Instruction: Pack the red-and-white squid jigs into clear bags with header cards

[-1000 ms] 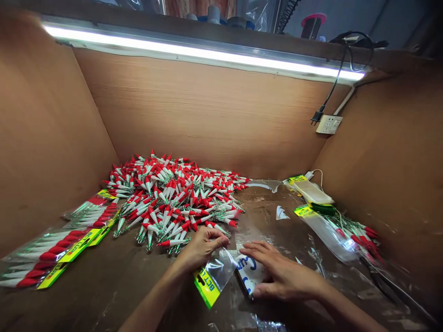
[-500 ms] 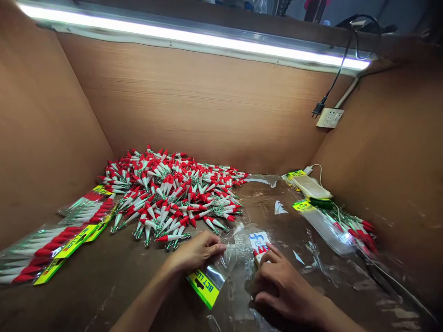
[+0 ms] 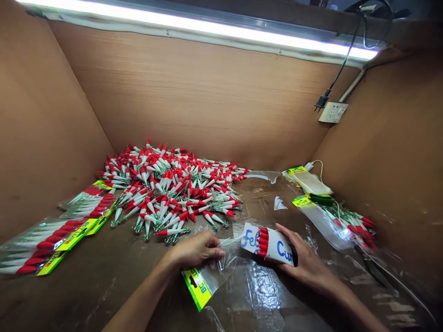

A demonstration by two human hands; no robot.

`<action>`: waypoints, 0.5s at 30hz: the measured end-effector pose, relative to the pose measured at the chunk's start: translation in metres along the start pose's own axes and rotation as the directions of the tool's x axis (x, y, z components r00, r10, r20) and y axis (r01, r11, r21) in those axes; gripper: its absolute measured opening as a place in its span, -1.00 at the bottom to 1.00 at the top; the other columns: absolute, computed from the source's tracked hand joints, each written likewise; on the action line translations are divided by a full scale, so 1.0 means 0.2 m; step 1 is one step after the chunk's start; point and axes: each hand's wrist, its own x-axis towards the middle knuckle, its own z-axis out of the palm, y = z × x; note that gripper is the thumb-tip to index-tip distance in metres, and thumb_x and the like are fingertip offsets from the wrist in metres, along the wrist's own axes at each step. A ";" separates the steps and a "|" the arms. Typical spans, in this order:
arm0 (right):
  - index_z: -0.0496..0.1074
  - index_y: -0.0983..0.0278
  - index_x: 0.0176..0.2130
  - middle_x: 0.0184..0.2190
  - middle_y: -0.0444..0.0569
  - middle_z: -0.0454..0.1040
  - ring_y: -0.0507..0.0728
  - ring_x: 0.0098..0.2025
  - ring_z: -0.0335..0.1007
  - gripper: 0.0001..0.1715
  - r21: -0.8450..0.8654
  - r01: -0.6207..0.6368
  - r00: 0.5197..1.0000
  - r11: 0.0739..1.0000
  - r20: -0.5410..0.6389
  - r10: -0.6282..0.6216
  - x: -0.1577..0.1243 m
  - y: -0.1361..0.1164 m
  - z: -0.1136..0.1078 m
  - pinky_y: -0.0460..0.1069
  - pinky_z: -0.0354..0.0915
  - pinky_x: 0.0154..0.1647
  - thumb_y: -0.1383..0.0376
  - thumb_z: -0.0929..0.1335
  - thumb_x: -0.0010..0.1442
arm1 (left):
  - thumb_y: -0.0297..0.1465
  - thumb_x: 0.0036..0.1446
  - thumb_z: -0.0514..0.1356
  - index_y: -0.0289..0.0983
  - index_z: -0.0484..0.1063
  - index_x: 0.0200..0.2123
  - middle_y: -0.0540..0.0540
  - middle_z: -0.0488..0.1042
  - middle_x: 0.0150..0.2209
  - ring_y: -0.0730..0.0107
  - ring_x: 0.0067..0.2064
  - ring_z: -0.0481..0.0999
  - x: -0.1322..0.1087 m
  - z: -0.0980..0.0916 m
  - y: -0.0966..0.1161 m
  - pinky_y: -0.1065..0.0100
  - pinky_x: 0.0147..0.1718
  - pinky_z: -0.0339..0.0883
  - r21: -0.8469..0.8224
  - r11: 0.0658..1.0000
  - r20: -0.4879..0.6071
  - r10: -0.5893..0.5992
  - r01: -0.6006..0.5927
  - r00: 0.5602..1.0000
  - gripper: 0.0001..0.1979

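Observation:
My left hand (image 3: pixel 200 250) pinches the clear plastic of a header bag (image 3: pixel 199 288), whose yellow and green "BCT LURE" header points toward me. To its right, my right hand (image 3: pixel 304 263) grips a white card (image 3: pixel 275 242) with blue handwriting, thumb and fingers along its edges. Several red lure tips (image 3: pixel 263 243) lie in a row across the card; the rest of those lures is hidden. The card is close to the bag's clear end; whether they touch I cannot tell. Behind my left hand spreads a large pile of red and white fishing lures (image 3: pixel 173 189) with green hooks.
Filled lure bags (image 3: pixel 51 244) are stacked at the left. Empty header bags (image 3: pixel 321 223) and a small bunch of lures (image 3: pixel 362 233) lie at the right, near dark-handled pliers (image 3: pixel 370 267). A plug (image 3: pixel 322 100) hangs beside a wall socket (image 3: pixel 332 112). Plastic scraps are scattered about.
My right hand has picked up the card with the lures and turned it, now gripping it from the right. My left hand still pinches the bag, which has shifted slightly left.

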 end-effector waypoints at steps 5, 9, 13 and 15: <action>0.05 0.18 0.39 0.31 0.12 0.19 0.31 0.31 0.17 0.03 0.075 0.139 0.982 0.987 0.122 -0.147 0.07 -0.05 -0.03 0.21 0.12 0.34 0.41 0.36 -0.02 | -0.02 0.04 0.31 -0.28 0.50 -0.40 0.00 0.49 -0.52 0.52 -0.62 0.27 0.00 0.01 -0.02 0.46 -0.65 0.06 -0.117 0.989 0.048 -0.090 0.095 0.995 -0.60; 0.05 0.16 0.38 0.30 0.10 0.18 0.31 0.32 0.14 0.06 0.073 0.208 0.967 0.976 0.138 -0.216 0.10 -0.04 -0.03 0.22 0.10 0.35 0.48 0.33 -0.07 | -0.06 -0.06 0.37 -0.29 0.50 -0.40 -0.01 0.50 -0.53 0.47 -0.60 0.36 0.01 0.01 -0.04 0.46 -0.63 0.15 -0.148 0.982 0.032 -0.115 0.118 0.993 -0.61; 0.05 0.15 0.38 0.31 0.08 0.17 0.28 0.33 0.13 0.06 0.067 0.214 0.965 0.975 0.141 -0.221 0.11 -0.02 -0.04 0.20 0.09 0.36 0.50 0.32 -0.06 | -0.05 -0.08 0.38 -0.29 0.48 -0.44 -0.02 0.51 -0.53 0.47 -0.61 0.37 0.02 0.02 -0.06 0.45 -0.63 0.17 -0.175 0.976 0.016 -0.131 0.132 0.991 -0.60; 0.06 0.15 0.38 0.31 0.07 0.17 0.28 0.33 0.12 0.04 0.060 0.213 0.965 0.975 0.146 -0.220 0.11 -0.01 -0.05 0.19 0.08 0.37 0.49 0.32 -0.04 | -0.04 -0.10 0.39 -0.28 0.49 -0.45 -0.02 0.50 -0.55 0.46 -0.61 0.38 0.01 0.02 -0.06 0.45 -0.64 0.16 -0.179 0.973 0.007 -0.148 0.147 0.989 -0.59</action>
